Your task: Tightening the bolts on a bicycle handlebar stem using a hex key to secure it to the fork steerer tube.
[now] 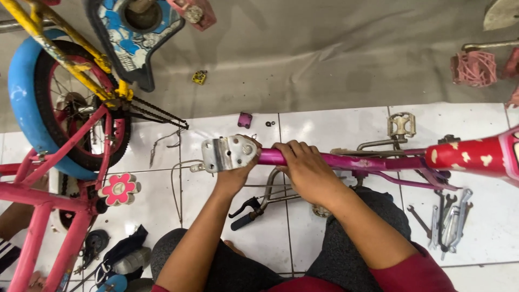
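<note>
A magenta bicycle frame tube (373, 161) runs across the middle, ending at left in a grey metal bracket plate (228, 153). My left hand (236, 174) cups the bracket from below, fingers around its right edge. My right hand (305, 168) is wrapped over the tube just right of the bracket. The tube's right end joins a red part with white heart marks (473, 155). Both forearms come up from my knees at the bottom.
A pink child's bicycle with a blue tyre (24, 103) and yellow frame stands at left. Wrenches (448, 221) lie on the white tiles at right. A handlebar with black grip (246, 213) lies under the tube. Loose pedals (473, 67), small parts and a chain lie about.
</note>
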